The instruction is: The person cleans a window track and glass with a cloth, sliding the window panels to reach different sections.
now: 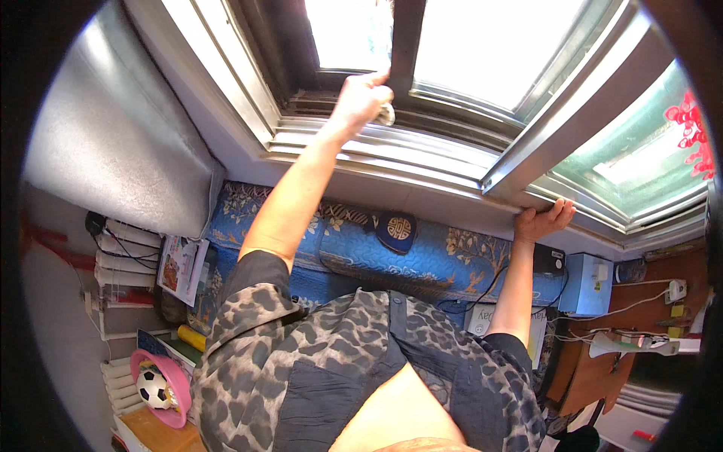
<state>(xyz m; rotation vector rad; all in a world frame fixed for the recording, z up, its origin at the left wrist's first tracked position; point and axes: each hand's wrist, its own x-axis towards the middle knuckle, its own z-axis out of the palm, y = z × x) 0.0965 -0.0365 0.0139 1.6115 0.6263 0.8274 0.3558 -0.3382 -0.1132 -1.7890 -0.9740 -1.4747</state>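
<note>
My left hand reaches to the dark window frame, fingers against its lower part. A crumpled pale cloth shows at its palm, partly hidden by the hand. Below it run the metal tracks of the sliding window. My right hand rests on the edge of the sill, below the silver sash frame, with nothing seen in it. The glass pane on the right bears a red decoration.
Below the sill lies a blue patterned padded cover with a dark blue round-patterned piece. A light blue box and cables stand right. Left are a silvery panel, a white radiator and a pink basin holding a ball.
</note>
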